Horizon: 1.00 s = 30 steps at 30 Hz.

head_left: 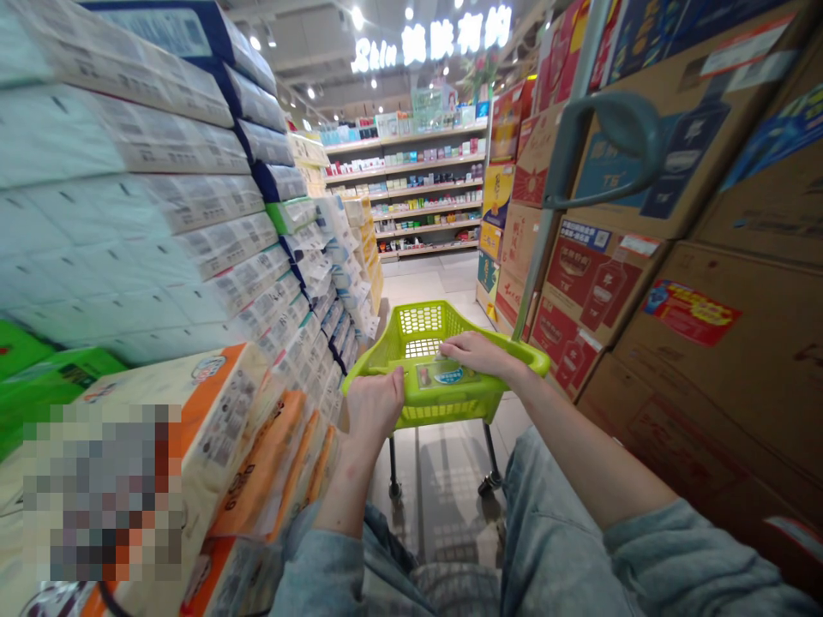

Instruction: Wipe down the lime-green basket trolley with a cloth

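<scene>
A lime-green shopping cart (421, 330) stands in the aisle in front of me, its basket holding nothing that I can see. My left hand (375, 404) is closed round the left end of the cart's handle bar. My right hand (474, 353) rests on the right part of the handle, fingers curled over its top edge beside a small label plate (443, 374). Both forearms come out of grey-blue sleeves at the bottom of the view.
Stacked packs of tissue paper (160, 197) wall the left side, with orange packs (257, 446) close by my left arm. Cardboard boxes (707, 283) are piled high on the right. A tiled aisle (430, 278) runs ahead to shelves (417, 184) of goods.
</scene>
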Each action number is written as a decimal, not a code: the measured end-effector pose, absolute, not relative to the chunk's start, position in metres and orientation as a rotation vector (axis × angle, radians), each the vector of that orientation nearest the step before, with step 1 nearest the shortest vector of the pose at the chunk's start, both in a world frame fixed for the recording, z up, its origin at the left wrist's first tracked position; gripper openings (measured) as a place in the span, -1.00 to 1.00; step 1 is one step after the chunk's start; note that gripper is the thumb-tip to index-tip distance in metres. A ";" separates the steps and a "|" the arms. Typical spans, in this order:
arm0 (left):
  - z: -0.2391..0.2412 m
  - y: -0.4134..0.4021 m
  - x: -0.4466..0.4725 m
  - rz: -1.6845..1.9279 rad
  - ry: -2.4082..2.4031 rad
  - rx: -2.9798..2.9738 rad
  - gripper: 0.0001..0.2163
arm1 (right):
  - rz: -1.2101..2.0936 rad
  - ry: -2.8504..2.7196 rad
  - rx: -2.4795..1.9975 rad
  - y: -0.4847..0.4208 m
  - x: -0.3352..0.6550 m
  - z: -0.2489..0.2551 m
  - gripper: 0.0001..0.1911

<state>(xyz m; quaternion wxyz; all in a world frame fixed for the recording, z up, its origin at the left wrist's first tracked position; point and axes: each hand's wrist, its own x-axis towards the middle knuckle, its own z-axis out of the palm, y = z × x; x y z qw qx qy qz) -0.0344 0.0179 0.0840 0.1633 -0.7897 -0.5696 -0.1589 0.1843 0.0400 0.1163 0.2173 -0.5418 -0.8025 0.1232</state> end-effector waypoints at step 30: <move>0.075 0.013 -0.009 -0.614 -1.625 -2.158 -0.52 | -0.159 -2.127 -1.223 -0.017 0.134 0.093 -0.70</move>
